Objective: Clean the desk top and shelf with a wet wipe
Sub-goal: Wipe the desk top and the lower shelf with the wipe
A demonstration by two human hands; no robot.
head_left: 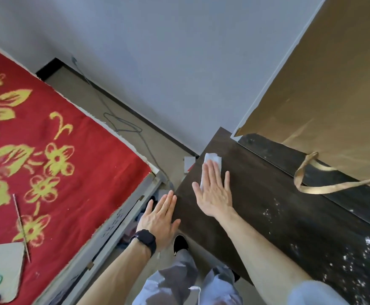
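As the view runs left to right, it shows one red flowered blanket (47,150); one left hand (159,219), wearing one black watch (145,240), fingers straight and holding nothing, just beside the desk top (263,208); one right hand (212,192), flat, pressing one white wet wipe (212,160) near the far-left corner; and one brown paper bag (322,95).
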